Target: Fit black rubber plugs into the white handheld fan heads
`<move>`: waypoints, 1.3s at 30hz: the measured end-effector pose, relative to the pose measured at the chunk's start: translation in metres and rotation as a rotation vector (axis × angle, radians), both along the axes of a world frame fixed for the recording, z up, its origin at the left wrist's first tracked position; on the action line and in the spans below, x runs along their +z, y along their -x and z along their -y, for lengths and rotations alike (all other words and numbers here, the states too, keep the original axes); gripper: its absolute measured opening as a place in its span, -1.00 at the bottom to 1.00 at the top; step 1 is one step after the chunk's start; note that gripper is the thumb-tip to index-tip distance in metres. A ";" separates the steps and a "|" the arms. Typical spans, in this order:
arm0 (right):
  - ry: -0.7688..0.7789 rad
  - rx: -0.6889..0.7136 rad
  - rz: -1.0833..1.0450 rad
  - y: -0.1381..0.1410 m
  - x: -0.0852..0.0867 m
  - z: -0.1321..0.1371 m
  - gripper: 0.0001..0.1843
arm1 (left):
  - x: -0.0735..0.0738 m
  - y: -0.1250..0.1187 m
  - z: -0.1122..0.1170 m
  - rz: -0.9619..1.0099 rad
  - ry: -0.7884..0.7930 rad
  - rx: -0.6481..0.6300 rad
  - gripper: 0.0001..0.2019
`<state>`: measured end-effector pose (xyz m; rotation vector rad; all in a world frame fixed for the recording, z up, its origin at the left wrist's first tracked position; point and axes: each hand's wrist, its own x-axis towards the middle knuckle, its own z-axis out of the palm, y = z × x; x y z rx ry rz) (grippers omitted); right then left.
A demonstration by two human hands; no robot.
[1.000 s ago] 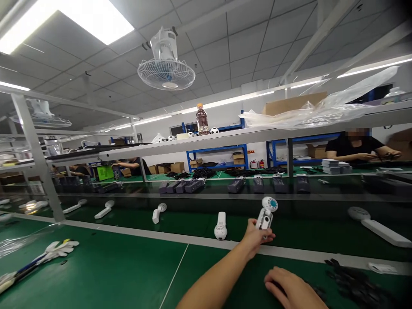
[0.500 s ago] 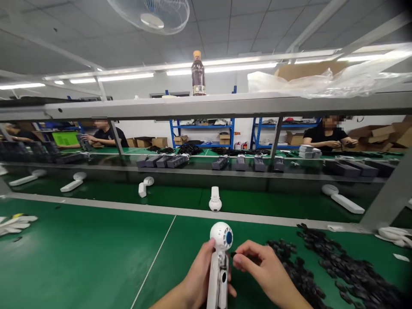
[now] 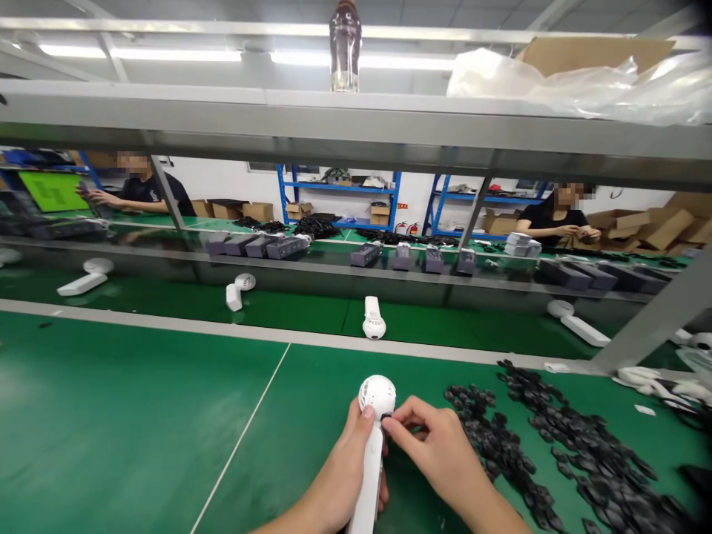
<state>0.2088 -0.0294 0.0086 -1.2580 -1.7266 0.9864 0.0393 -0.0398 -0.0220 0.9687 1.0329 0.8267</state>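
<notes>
A white handheld fan [image 3: 368,463] with a round vented head stands nearly upright in my left hand [image 3: 342,463], whose fingers wrap its handle just below the head. My right hand [image 3: 439,445] pinches a small black part [image 3: 386,417] between thumb and forefinger, against the right side of the fan where head and handle meet. The part's exact shape is mostly hidden by my fingertips. To the right of my right hand, many small black pieces [image 3: 498,445] lie in long heaps on the green tabletop [image 3: 167,415].
Beyond the table's edge strip, white fans [image 3: 374,319] lie spaced along a green belt [image 3: 300,311]. Dark boxes [image 3: 286,246] line a ledge behind it. An overhead shelf [image 3: 267,111] carries a bottle [image 3: 345,48] and plastic wrap [image 3: 500,78]. Two people work at the far table.
The fan has turned so its plain white back now faces me. My right hand has brought the black part from beside the fan to its neck. The view has tilted downward.
</notes>
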 end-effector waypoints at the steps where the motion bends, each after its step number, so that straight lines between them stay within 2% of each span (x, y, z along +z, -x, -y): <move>1: -0.009 -0.001 0.013 -0.001 -0.004 -0.001 -0.76 | -0.001 0.000 0.000 -0.013 -0.008 0.005 -0.39; 6: -0.159 -0.067 0.271 -0.004 -0.018 -0.003 -0.74 | -0.004 -0.001 -0.002 -0.106 0.003 0.009 -0.33; 9: -0.230 -0.093 0.446 -0.004 -0.020 -0.003 -0.74 | -0.002 -0.002 -0.005 -0.120 -0.006 -0.001 -0.37; 11: -0.245 -0.096 0.489 -0.005 -0.020 -0.004 -0.73 | -0.001 -0.004 -0.006 -0.119 -0.006 0.006 -0.39; 14: -0.199 -0.163 0.439 -0.008 -0.015 -0.008 -0.76 | 0.000 -0.006 -0.006 -0.087 0.009 0.023 -0.43; 16: -0.131 -0.149 0.322 -0.011 -0.010 -0.009 -0.54 | 0.000 -0.006 -0.005 -0.034 0.029 0.009 -0.44; 18: -0.082 -0.030 0.198 -0.012 -0.004 -0.010 -0.31 | 0.000 -0.004 -0.003 0.010 0.048 -0.044 -0.43; 21: -0.066 0.087 0.103 -0.008 -0.001 -0.008 -0.39 | -0.001 0.000 -0.002 -0.006 0.028 -0.100 -0.40; 23: -0.069 0.059 0.092 -0.004 -0.002 -0.007 -0.46 | 0.000 0.001 -0.003 -0.032 0.013 -0.108 -0.39; 26: -0.071 0.053 0.131 -0.006 0.000 -0.009 -0.38 | 0.003 0.000 -0.006 -0.028 0.041 -0.123 -0.38; 29: -0.105 0.077 0.249 -0.029 0.008 -0.018 -0.51 | 0.009 -0.001 -0.009 0.050 0.069 -0.133 -0.43; 30: -0.133 0.043 0.322 -0.042 0.010 -0.022 -0.56 | 0.011 0.000 -0.009 0.080 0.069 -0.134 -0.46; 32: -0.211 -0.137 0.528 -0.071 0.012 -0.032 -0.58 | 0.015 0.003 -0.011 0.120 0.063 -0.129 -0.52; 33: -0.226 -0.182 0.643 -0.085 0.011 -0.036 -0.62 | 0.016 0.004 -0.012 0.120 0.065 -0.123 -0.53; 36: -0.200 -0.165 0.815 -0.114 0.002 -0.047 -0.73 | 0.019 0.007 -0.013 0.103 0.079 -0.121 -0.53; 39: -0.184 -0.135 0.806 -0.119 -0.005 -0.051 -0.84 | 0.021 0.007 -0.012 0.120 0.088 -0.138 -0.55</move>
